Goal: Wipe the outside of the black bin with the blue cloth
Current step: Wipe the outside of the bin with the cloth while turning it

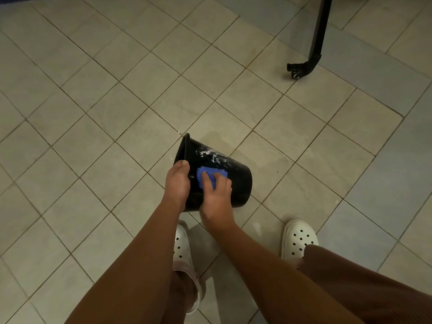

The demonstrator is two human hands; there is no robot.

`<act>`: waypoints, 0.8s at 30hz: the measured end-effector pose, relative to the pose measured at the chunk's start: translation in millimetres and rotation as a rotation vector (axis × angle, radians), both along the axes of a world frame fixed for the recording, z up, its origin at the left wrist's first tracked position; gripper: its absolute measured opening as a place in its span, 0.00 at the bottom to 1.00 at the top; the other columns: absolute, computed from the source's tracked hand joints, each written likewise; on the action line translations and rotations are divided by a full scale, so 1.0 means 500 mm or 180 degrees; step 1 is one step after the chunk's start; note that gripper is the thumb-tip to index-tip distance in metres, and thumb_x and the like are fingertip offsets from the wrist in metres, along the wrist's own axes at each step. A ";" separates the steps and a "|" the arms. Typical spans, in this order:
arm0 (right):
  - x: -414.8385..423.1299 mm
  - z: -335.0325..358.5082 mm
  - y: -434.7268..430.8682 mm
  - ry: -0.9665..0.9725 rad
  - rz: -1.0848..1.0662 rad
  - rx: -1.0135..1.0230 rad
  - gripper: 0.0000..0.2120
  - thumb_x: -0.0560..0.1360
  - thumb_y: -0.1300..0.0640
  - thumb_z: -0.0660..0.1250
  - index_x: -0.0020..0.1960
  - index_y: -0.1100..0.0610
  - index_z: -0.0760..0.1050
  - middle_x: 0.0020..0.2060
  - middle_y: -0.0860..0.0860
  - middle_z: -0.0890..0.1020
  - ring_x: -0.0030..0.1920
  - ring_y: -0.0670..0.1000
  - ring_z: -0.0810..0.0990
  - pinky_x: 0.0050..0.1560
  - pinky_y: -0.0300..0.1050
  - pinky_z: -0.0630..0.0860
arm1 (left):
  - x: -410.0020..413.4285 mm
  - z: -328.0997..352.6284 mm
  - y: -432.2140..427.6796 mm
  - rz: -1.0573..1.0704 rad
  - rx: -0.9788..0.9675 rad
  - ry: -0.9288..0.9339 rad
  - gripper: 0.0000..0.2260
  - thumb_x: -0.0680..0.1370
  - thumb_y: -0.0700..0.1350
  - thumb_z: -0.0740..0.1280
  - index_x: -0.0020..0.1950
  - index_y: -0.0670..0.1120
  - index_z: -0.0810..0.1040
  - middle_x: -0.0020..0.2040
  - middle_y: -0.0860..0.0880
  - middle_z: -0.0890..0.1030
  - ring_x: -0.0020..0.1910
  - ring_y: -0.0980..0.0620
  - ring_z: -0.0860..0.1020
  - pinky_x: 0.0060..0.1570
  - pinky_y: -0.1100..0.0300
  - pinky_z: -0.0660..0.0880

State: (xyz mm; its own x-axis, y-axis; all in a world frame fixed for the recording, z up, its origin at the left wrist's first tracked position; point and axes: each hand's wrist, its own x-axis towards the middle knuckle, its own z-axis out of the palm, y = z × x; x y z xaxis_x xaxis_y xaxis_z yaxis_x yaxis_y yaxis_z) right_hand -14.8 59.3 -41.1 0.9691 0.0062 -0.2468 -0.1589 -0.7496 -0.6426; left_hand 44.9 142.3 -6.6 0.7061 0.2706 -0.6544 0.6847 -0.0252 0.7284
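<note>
The black bin (238,181) is held tipped on its side above the tiled floor, its rim to the left and its base to the right. White smears streak its upper wall. My left hand (177,181) grips the rim, fingers curled over the edge. My right hand (216,195) presses the blue cloth (205,175) flat against the bin's side, its fingers lying over the cloth. Part of the cloth is hidden under that hand.
Beige floor tiles (105,113) spread all around. My two feet in white clogs (298,239) stand just below the bin. A black furniture leg with a foot (313,57) stands at the upper right.
</note>
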 end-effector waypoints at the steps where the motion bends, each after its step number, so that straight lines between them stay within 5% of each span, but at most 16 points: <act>1: -0.002 0.002 0.008 -0.0159 0.0106 0.0027 0.37 0.71 0.65 0.67 0.73 0.52 0.49 0.67 0.56 0.53 0.69 0.59 0.58 0.70 0.56 0.62 | -0.001 -0.001 0.003 -0.0004 -0.0008 -0.0011 0.14 0.83 0.43 0.57 0.39 0.44 0.74 0.40 0.42 0.78 0.41 0.45 0.76 0.46 0.53 0.75; 6: 0.058 0.012 -0.017 -0.0104 0.0395 -0.0167 0.36 0.73 0.64 0.64 0.75 0.52 0.50 0.70 0.58 0.55 0.70 0.58 0.55 0.72 0.54 0.56 | -0.008 -0.004 0.003 -0.0183 -0.0007 -0.0112 0.13 0.83 0.42 0.57 0.42 0.44 0.75 0.43 0.42 0.79 0.43 0.48 0.77 0.44 0.57 0.74; 11: 0.050 0.003 -0.042 0.0437 -0.0190 -0.0315 0.36 0.72 0.61 0.66 0.74 0.53 0.51 0.69 0.59 0.55 0.67 0.58 0.58 0.70 0.52 0.61 | -0.007 -0.002 -0.007 -0.0161 -0.0001 -0.0119 0.13 0.84 0.44 0.56 0.51 0.43 0.79 0.47 0.42 0.82 0.44 0.47 0.81 0.40 0.58 0.75; 16: 0.008 0.010 0.016 0.0066 -0.0095 -0.0247 0.35 0.71 0.61 0.67 0.72 0.53 0.53 0.65 0.58 0.55 0.66 0.59 0.60 0.65 0.55 0.66 | -0.004 -0.008 0.006 -0.0071 -0.0018 -0.0047 0.14 0.84 0.44 0.57 0.41 0.45 0.75 0.43 0.42 0.79 0.44 0.44 0.78 0.44 0.55 0.75; 19: 0.040 0.011 0.001 -0.0010 0.0262 -0.0187 0.35 0.72 0.63 0.65 0.74 0.54 0.52 0.68 0.59 0.57 0.68 0.59 0.57 0.70 0.56 0.60 | -0.004 -0.007 0.009 -0.0122 -0.0022 -0.0040 0.14 0.84 0.43 0.57 0.40 0.45 0.74 0.42 0.43 0.79 0.44 0.46 0.78 0.48 0.53 0.75; 24: 0.062 0.006 -0.045 0.0481 -0.0245 -0.0246 0.37 0.72 0.60 0.67 0.74 0.51 0.51 0.68 0.58 0.56 0.67 0.57 0.60 0.70 0.52 0.62 | -0.001 -0.002 -0.008 -0.0251 0.0056 -0.0001 0.13 0.85 0.45 0.56 0.55 0.42 0.79 0.49 0.43 0.82 0.46 0.47 0.80 0.41 0.57 0.75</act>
